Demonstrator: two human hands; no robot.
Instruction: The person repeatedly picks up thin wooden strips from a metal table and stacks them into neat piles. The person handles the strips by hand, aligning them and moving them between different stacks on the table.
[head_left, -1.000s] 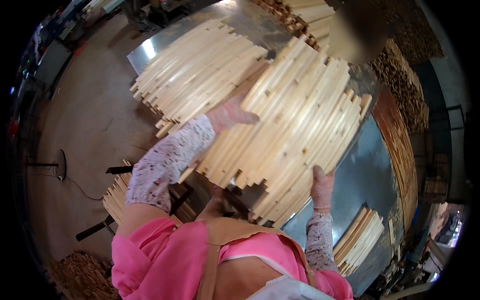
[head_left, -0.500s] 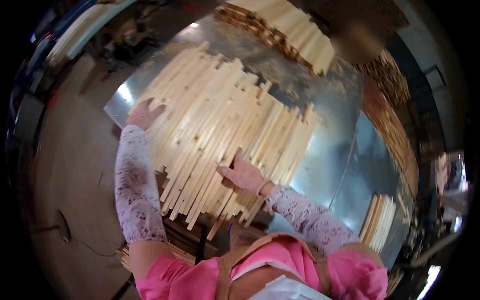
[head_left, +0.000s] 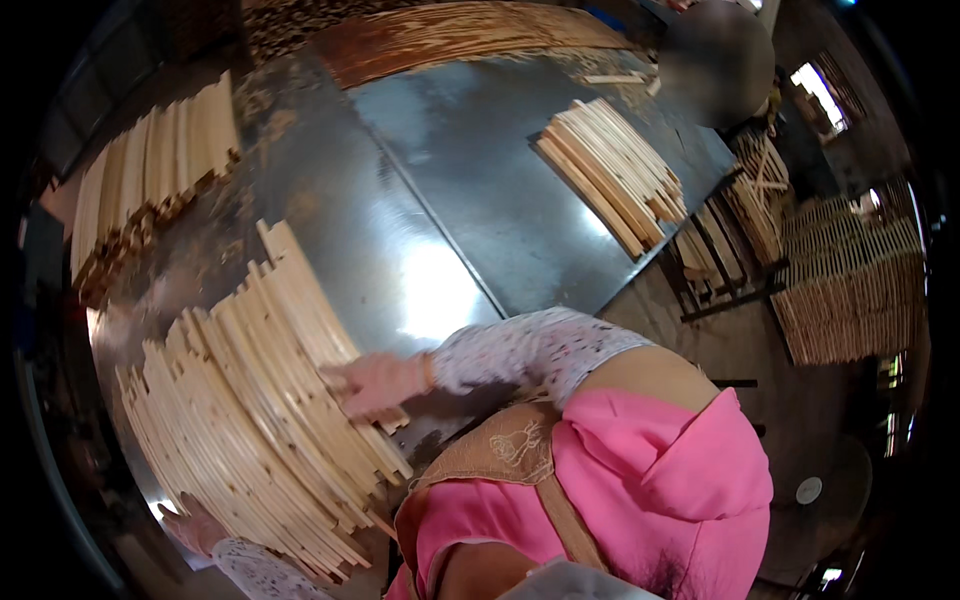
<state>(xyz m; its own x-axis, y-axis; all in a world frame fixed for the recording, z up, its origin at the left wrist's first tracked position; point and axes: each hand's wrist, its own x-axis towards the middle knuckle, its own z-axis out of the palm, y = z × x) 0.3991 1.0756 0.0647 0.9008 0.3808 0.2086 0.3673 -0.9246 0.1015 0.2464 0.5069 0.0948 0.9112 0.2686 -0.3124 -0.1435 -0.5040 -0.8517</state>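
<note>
A wide layer of pale wooden strips [head_left: 250, 410] lies side by side on the metal table, with uneven ends. My right hand [head_left: 380, 385], in a pale glove, rests at the right border of the layer. Its fingers stretch over the outermost strips, slightly blurred. At the opposite border is my left hand [head_left: 197, 527], with its fingers spread beside the strips and nothing held. Patterned sleeves cover both forearms.
The metal table [head_left: 455, 190] has a seam and scattered sawdust. A strip stack [head_left: 160, 165] stands far left, a smaller strip bundle [head_left: 610, 170] at right. A brown board [head_left: 470, 32] lines the far edge. Stacked slats [head_left: 850, 290] stand beyond the table's right side.
The view has swung right, bringing the small bundle and the slats beyond into fuller view. My right hand has moved from on top of the strips to their right border; my left stays at the left border.
</note>
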